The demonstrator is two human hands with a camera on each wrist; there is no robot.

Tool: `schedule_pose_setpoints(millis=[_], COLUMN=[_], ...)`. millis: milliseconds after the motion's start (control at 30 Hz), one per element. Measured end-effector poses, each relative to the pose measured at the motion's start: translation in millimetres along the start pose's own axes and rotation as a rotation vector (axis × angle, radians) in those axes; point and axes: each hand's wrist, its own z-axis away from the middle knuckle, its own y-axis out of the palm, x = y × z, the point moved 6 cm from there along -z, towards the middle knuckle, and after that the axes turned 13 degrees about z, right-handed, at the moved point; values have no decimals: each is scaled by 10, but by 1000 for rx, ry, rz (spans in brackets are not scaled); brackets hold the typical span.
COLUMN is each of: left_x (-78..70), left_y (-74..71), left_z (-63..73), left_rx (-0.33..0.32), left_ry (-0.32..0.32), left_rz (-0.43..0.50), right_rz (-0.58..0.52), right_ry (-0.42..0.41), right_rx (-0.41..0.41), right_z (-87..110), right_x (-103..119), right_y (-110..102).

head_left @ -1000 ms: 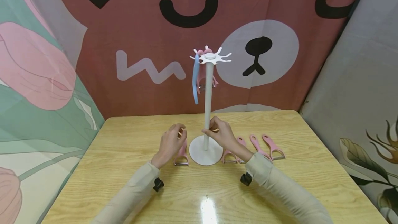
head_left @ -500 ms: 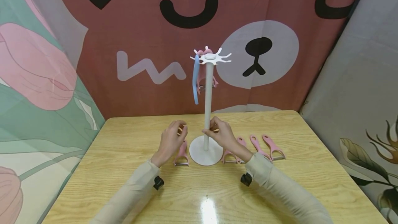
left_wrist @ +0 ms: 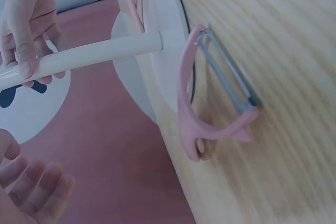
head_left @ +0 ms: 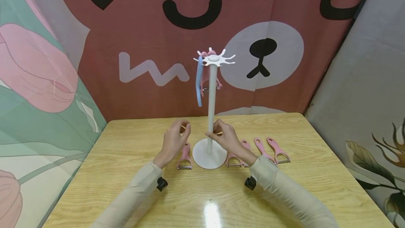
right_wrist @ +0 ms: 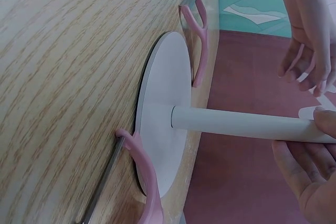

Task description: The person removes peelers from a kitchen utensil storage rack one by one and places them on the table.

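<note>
So the white stand [head_left: 212, 97] is upright on the wooden surface [head_left: 126, 143], roughly mid-width, its round base [head_left: 202, 157] well in from the side edges. The right hand [head_left: 226, 137] has a narrow grip on the lower part of the pole, thumb on one side, fingers on the other. The left hand [head_left: 174, 138] hangs on the other side of the pole, well short of it, fingers loosely bent and nothing in its grip.

Nearest thing to that left hand is a pink peeler [head_left: 186, 152], lying flat below it with a thin gap to the base rim. On the right it's tighter: a group of pink peelers [head_left: 277, 149] lies beside the base, partly hidden by the right forearm, and I can't tell if the closest one touches the rim.

Up top, the pronged rack [head_left: 213, 58] has a blue item [head_left: 198, 83] hanging on the left and pink peelers [head_left: 205, 76] bunched behind the pole; right-hand prongs stick out into open air. A strip of wood separates the base from the back edge, with printed cloth [head_left: 142, 97] right behind. Loads of bare wood left and in front, so plenty of room there.
</note>
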Motion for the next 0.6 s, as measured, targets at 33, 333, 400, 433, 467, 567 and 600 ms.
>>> schedule_pose_setpoints(millis=[33,333,400,433,467,567,600], left_x=[-13,-80,-97,-109,-119,-162,-179], left_y=[-8,-39,-43,-45,-49,-66,-74], left_z=[-14,-92,-109,-119,-130,-175,-192], left_rx=[-9,-51,-54,-56,-60,-77,-86], left_ry=[10,66,79,86,95,127,140], left_rz=[7,81,97,106,113,137,149], right_rz=[0,-6,-4,-3,-2,-1,-3], right_ry=[1,-3,-2,-1,1,10,12], right_rx=[0,2,2,2,3,2,2], right_z=[1,-3,-4,-4,-4,-4,-4], right_x=[-3,-15,-16,-16,-16,-14,-13], right_y=[1,11,13,14,14,11,11])
